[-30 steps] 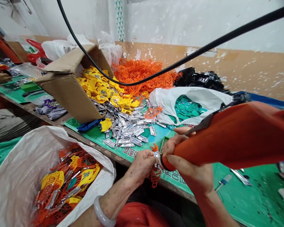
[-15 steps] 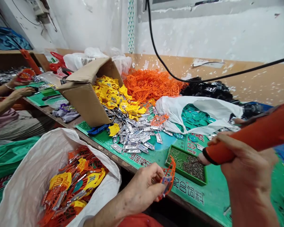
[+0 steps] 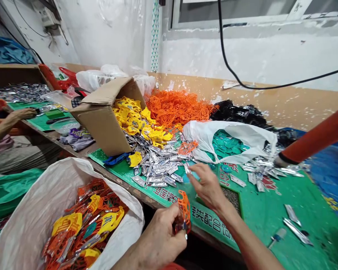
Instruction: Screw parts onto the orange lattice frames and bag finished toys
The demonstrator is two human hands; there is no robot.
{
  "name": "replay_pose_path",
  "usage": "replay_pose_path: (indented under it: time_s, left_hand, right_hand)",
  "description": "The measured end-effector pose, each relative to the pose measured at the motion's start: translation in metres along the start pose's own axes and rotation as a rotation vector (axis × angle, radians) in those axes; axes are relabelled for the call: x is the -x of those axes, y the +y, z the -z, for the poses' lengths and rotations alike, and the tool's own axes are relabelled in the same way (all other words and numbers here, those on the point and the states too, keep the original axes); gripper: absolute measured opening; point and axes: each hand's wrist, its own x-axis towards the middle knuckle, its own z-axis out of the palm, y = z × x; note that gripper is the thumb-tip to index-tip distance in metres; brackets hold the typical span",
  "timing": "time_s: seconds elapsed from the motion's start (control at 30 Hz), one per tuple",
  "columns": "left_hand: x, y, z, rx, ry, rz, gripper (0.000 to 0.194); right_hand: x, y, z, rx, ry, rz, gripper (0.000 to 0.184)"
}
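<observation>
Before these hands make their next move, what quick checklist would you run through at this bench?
1. Left hand on the orange plastic lattice piece: ok, fingers closed around it.
2. Right hand: ok, open, holding nothing visible, beside a silver metal strip.
3. Orange-handled tool: ok, out of both hands, off to the right.
4. Green tray: cannot tell, mostly hidden behind the right hand.
5. White woven sack: ok, mouth open beside the left hand.
6. Co-worker's hand: ok, far left, apart from these hands.
</observation>
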Motion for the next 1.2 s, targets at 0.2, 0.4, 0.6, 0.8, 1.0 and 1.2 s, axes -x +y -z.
replay_pose_path:
  time_s: [0.2,0.4,0.6,0.8,1.0,1.2]
  left_hand:
    - [0.011,-0.005,0.007,0.141,-0.027,0.046,0.01]
    - [0.014,-0.013,0.019,0.129,0.061,-0.138,0.016]
    - [0.012,-0.024,0.017,0.079,0.163,-0.349,0.023]
    - [0.004,-0.042,0.005,-0.033,0.317,-0.547,0.036]
    - [0.0,-0.047,0.0,-0.205,0.418,-0.608,0.036]
    - [-0.002,-0.044,-0.004,-0.335,0.39,-0.623,0.034]
  right_hand:
    - [-0.025,-0.015,-0.041,0.112,-0.393,-0.015,0.019]
    - [-0.03,-0.021,-0.041,0.125,-0.498,-0.111,0.028]
    - [-0.024,-0.016,-0.038,-0.101,-0.413,-0.21,0.019]
    - [-0.014,-0.011,-0.03,-0.589,-0.301,-0.413,0.014]
    - [0.009,-0.02,-0.013,-1.056,-0.309,-0.621,0.025]
    - [0.026,-0.025,-0.007,-1.304,-0.227,-0.727,0.033]
